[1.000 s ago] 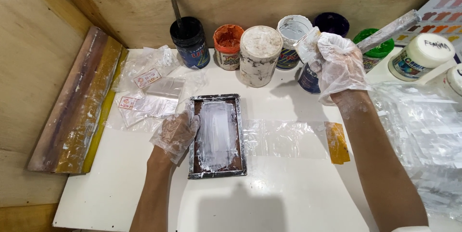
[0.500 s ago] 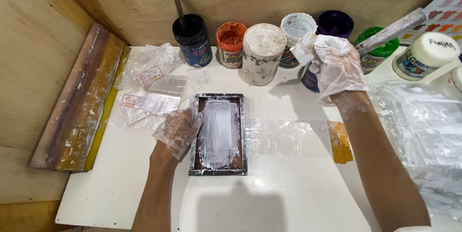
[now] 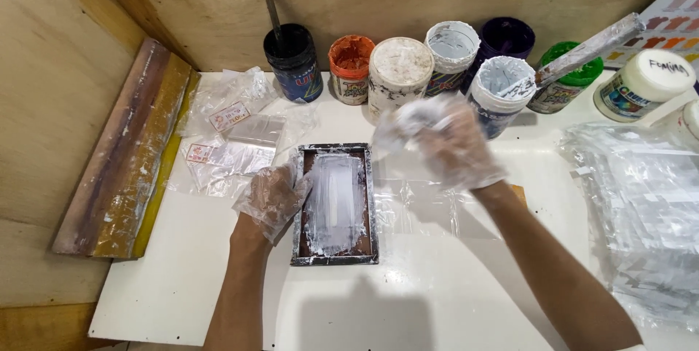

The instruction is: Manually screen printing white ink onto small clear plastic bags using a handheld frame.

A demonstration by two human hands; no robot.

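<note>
Squeegee (image 3: 124, 154) lies along left edge, long axis running upper right to lower left. Left hand (image 3: 273, 196), gloved, fingers spread flat, presses left rim of frame (image 3: 335, 204) at frame centre; frame's long axis vertical, white ink smeared inside. Right hand (image 3: 451, 140), gloved and blurred, has swung from jars (image 3: 502, 85) at upper right toward frame; grip cannot be told. Stick left in white jar.

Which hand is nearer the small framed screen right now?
Left. The left hand rests against the left edge of the small framed screen. The right hand, blurred, is up and to the right of it, near the white paint jar.
</note>
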